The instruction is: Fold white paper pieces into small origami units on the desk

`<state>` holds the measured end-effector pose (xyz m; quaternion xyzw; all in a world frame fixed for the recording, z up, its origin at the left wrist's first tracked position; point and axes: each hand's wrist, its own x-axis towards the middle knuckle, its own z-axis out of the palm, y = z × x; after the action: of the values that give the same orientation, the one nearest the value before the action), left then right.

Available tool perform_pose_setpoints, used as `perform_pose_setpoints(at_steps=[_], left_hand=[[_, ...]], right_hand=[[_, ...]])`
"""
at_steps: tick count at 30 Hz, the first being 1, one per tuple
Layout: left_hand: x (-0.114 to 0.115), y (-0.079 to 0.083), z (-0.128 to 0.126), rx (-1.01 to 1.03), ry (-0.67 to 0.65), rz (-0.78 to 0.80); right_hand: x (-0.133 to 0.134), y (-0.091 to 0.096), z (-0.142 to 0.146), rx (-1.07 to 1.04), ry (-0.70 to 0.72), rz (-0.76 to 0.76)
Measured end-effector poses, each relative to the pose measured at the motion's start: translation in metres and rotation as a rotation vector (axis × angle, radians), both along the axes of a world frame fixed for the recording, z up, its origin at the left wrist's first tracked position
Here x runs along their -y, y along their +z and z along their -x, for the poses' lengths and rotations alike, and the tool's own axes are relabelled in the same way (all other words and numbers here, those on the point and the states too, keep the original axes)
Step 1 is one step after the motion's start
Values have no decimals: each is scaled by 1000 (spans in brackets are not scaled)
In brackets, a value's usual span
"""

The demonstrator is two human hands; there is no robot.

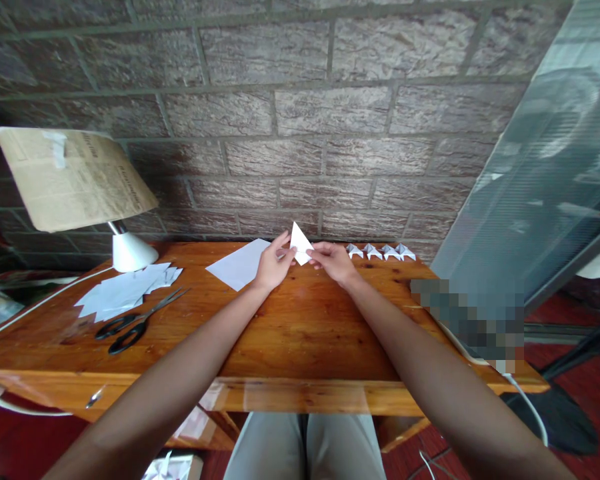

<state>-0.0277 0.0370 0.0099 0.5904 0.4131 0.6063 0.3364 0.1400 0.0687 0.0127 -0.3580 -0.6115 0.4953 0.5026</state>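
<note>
Between my two hands, a small folded piece of white paper (pixel 300 241) is held up with its pointed end upward, over the far part of the wooden desk. My left hand (pixel 274 261) pinches its left lower side, the other fingers behind it. On the right lower side, my right hand (pixel 334 261) has thumb and fingers closed on the same paper. A flat white sheet (pixel 239 264) lies just left of my left hand, partly covered by it. To the right of my right hand stand several small folded paper pieces (pixel 381 252) in a row.
Black-handled scissors (pixel 141 321) lie on the left of the desk (pixel 300 340), beside a pile of white paper pieces (pixel 123 291). Behind them stands a lamp (pixel 133 251) with a paper-covered shade. A blurred-out object (pixel 467 323) sits at the right edge. A brick wall (pixel 300 113) rises behind.
</note>
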Motion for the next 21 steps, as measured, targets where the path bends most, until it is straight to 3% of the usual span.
perform_pose_setpoints(at_steps=[4, 12, 17, 21], left_hand=[[0, -1, -1, -44, -72, 1], [-2, -4, -1, -19, -52, 26], [-1, -6, 1, -151, -25, -69], [-2, -7, -1, -147, 4, -110]], right_hand=[[-1, -3, 1, 41, 55, 34], [2, -2, 5, -3, 93, 54], [2, -2, 4, -28, 68, 109], [5, 2, 2, 31, 103, 103]])
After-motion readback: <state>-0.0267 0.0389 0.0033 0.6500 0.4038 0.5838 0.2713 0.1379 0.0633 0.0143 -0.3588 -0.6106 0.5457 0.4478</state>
